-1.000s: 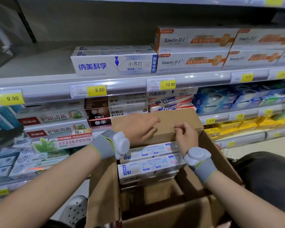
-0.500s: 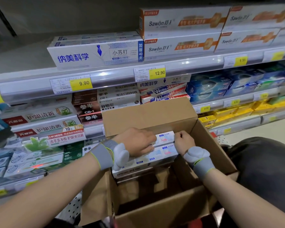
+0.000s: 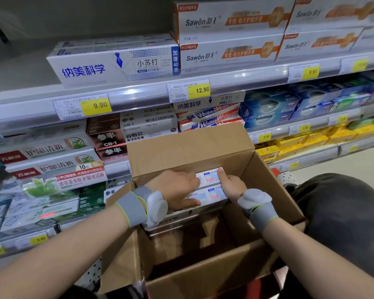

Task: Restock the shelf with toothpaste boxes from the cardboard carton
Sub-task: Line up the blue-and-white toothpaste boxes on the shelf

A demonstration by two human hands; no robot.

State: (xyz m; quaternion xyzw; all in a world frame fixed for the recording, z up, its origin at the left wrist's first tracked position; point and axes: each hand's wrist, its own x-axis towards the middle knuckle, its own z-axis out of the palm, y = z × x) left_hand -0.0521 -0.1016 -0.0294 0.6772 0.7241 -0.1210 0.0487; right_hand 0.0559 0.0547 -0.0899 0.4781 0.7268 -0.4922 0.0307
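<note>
An open brown cardboard carton (image 3: 188, 147) sits in front of me, its back flap standing up. Inside, against the far wall, lies a stack of white toothpaste boxes (image 3: 209, 178) with blue and pink panels. My left hand (image 3: 177, 188) lies flat over the left part of the top boxes, thumb curled under the near edge. My right hand (image 3: 231, 184) presses its fingers on the right end of the same boxes. Both wrists wear grey bands with white pods. The upper shelf (image 3: 138, 93) holds a white box with blue lettering (image 3: 115, 65).
Sawon boxes (image 3: 229, 52) fill the upper shelf to the right; its left part is bare. Yellow price tags (image 3: 199, 90) line the shelf rails. Lower shelves are packed with other toothpaste boxes (image 3: 52, 160). The carton's near half shows bare cardboard. My dark-trousered knee (image 3: 341, 212) is at the right.
Both hands have gone from the carton's back flap down into it and onto the top toothpaste boxes. The view has tilted down and moved closer.
</note>
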